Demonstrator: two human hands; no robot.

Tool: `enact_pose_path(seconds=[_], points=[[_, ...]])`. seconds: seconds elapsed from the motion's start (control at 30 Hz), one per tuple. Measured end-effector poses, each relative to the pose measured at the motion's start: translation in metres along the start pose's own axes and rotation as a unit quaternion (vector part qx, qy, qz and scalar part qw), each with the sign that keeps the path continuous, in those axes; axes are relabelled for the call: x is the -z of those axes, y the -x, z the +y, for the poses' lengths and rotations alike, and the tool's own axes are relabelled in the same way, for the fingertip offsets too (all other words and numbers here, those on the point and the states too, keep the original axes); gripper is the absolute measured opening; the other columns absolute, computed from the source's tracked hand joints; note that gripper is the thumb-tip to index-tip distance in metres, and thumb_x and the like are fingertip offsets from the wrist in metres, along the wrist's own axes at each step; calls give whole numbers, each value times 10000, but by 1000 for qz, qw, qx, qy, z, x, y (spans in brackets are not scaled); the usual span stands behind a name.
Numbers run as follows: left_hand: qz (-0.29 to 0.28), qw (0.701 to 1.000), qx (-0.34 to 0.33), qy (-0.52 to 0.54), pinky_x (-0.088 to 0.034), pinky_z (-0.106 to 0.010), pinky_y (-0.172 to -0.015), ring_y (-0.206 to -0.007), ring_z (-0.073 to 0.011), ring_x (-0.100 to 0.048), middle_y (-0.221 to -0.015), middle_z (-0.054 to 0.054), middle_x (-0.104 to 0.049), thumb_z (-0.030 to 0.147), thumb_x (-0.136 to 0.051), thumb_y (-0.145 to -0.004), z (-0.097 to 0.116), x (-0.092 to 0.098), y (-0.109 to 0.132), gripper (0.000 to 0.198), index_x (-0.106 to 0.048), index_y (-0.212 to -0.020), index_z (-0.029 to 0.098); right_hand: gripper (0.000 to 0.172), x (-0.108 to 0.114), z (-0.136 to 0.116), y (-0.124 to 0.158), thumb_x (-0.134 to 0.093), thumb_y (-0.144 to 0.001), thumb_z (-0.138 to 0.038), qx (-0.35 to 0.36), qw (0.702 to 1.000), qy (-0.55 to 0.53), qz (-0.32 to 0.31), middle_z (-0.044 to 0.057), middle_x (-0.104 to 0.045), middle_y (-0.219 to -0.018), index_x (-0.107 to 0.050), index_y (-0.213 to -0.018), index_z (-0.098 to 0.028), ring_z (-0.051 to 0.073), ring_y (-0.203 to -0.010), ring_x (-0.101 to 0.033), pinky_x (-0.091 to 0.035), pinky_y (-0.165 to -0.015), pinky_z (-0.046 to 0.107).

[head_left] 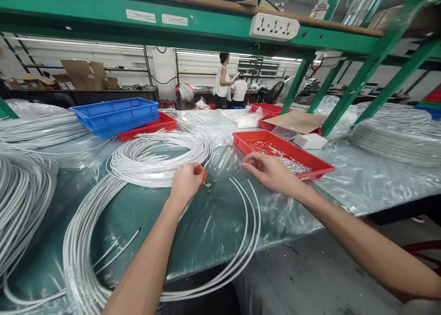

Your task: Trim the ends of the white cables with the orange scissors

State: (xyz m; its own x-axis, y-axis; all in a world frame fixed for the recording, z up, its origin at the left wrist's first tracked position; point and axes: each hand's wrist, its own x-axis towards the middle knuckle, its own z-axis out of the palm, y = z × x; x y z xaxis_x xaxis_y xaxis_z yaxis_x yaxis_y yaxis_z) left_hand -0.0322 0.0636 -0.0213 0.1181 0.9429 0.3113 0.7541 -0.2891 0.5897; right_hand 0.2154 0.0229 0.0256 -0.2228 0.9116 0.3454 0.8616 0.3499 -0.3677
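On the plastic-covered bench (361, 182), your left hand (186, 182) is closed around orange-handled scissors (200, 171) against the white cable coil (158, 159). Your right hand (270, 171) sits at the rim of the red tray (324, 170) — fingers bent, grip not discernible. Loose cable loops (253, 232) overhang the bench edge between your arms.

A green steel shelf frame (206, 30) spans the top of the view, with a white power strip (274, 27) fixed to its front beam (red switch at one end). Beyond the frame, far back, two people (223, 83) are at a bench by a white wall (200, 71). Beyond its left half, cardboard boxes (86, 74) sit under long tube lights (69, 43). Below it lies grey floor (310, 269).
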Motion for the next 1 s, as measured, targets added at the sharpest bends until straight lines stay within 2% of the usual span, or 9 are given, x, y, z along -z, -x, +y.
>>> enact_pose_path(seconds=[0.17,0.27,0.43,0.57,0.67,0.73,0.83,0.9,1.0], points=[[3,1000,-3,-3,-219,-288,-555,-538,-152,-434,-534,-1,-421,176,-497,-737,2,1,0,218,-388,-553,217,534,-4,4,25,-415,-891,-679,-135,969,161,-133,81,-701,-727,-617,-786,-196,255,-700,-653,-387,-601,316],[-1,1000,-9,-4,-213,-293,-551,-529,-153,-430,-526,0,-415,174,-504,-732,4,1,0,219,-393,-548,218,575,-20,5,27,-405,-859,-728,-147,957,176,-179,104,-708,-758,-610,-776,-197,286,-739,-672,-395,-612,321],[0,1000,-4,-11,-216,-296,-555,-548,-158,-456,-537,-6,-455,189,-517,-748,2,3,1,208,-442,-555,218,201,-48,0,16,-599,-798,-375,-110,969,128,-181,102,-700,-765,-571,-722,-191,281,-779,-680,-393,-648,312],[6,1000,2,-21,-225,-294,-569,-601,-167,-503,-581,-24,-525,220,-520,-782,0,6,0,203,-507,-580,213,177,-55,-2,10,-591,-757,-277,-86,977,36,-191,63,-682,-696,-480,-645,-197,219,-682,-657,-387,-591,281],[6,1000,5,-22,-227,-290,-570,-612,-168,-513,-600,-29,-552,223,-524,-788,0,7,-1,193,-539,-596,211,215,-49,-8,18,-449,-889,-368,-68,976,-79,-193,45,-701,-752,-434,-744,-211,172,-628,-653,-431,-568,264],[3,1000,6,-20,-226,-289,-569,-615,-171,-518,-601,-31,-559,215,-524,-788,1,6,-1,187,-557,-605,211,279,-41,-16,27,-415,-937,-462,-74,950,-236,-191,43,-702,-747,-413,-805,-216,162,-590,-652,-467,-582,277],[-3,1000,7,-18,-224,-289,-567,-623,-174,-525,-609,-34,-567,204,-522,-787,0,5,-2,179,-570,-615,210,343,-28,-29,41,-586,-883,-520,-98,873,-441,-181,29,-700,-728,-444,-855,-209,162,-592,-658,-487,-629,294],[-6,1000,6,-18,-224,-287,-563,-618,-172,-522,-611,-33,-565,203,-527,-782,-1,5,-3,171,-566,-615,209,340,-21,-35,46,-635,-867,-503,-112,851,-480,-180,11,-695,-723,-474,-879,-204,151,-581,-651,-478,-618,283],[-9,1000,5,-22,-223,-286,-558,-594,-167,-506,-589,-26,-541,198,-522,-774,-2,5,-3,174,-544,-602,209,334,-18,-37,50,-637,-873,-499,-122,844,-490,-182,-9,-670,-689,-504,-902,-194,134,-549,-632,-445,-574,260]])
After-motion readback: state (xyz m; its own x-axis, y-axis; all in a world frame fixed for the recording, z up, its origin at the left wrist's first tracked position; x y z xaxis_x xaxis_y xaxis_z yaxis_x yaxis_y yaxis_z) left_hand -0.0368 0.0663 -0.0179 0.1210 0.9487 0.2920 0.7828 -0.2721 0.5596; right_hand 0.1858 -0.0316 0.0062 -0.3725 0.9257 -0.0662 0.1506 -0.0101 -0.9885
